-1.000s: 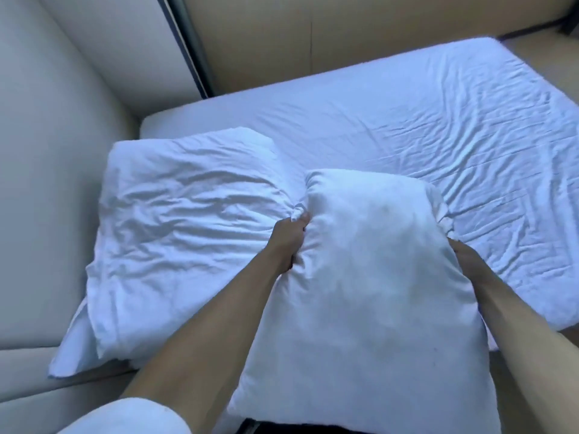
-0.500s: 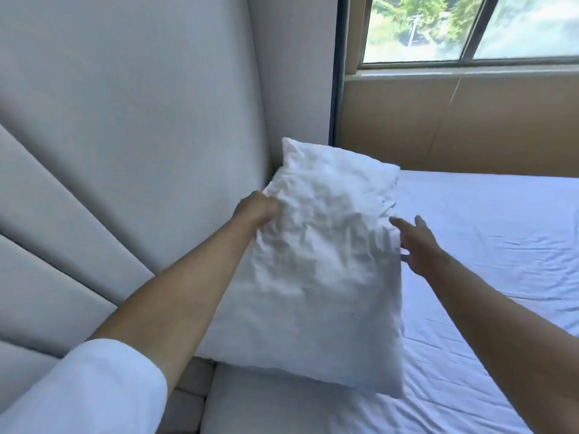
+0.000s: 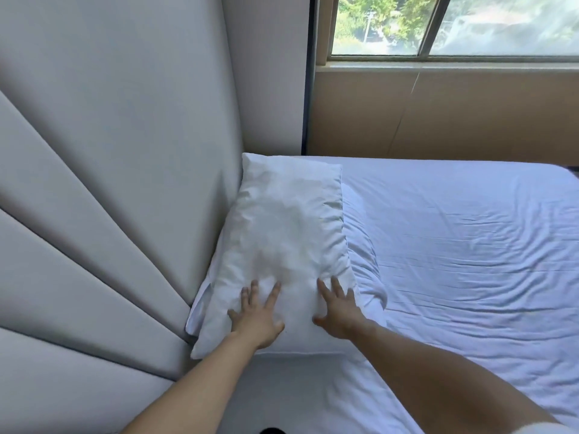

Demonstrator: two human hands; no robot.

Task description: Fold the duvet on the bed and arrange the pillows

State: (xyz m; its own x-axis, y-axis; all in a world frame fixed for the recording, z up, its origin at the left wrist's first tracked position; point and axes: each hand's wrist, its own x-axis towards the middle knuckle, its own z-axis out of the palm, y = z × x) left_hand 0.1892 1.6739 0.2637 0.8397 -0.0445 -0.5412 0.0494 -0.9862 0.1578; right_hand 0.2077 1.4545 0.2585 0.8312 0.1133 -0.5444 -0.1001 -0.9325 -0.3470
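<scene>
Two bare hands are resting flat on a white pillow at the head of a bed. The left hand (image 3: 257, 317) is lying palm down with its fingers straight and spread apart, gripping nothing, on the near end of the top pillow (image 3: 288, 233). The right hand (image 3: 339, 308) is lying just beside it, also palm down with fingers fanned apart and holding nothing, close to the pillow's right edge. Motion blur is softening the fingertips of both hands, so exactly how firmly they are pressing is hard to tell. Both forearms are reaching in from the bottom edge of the view, and a scrap of white sleeve (image 3: 545, 429) is cut off at the bottom right corner.

The top pillow is lying lengthwise against the padded grey headboard (image 3: 109, 198), in the bed's far left corner. Beneath it a second white pillow (image 3: 365, 261) is mostly hidden, only its crumpled right edge and near corner peeking out. A wrinkled white sheet (image 3: 470, 261) is covering the bed to the right. The duvet is not visible anywhere. Beyond the bed, a tan wall (image 3: 470, 114) is running under a window (image 3: 454, 26) cropped by the top edge, showing blurred green trees.
</scene>
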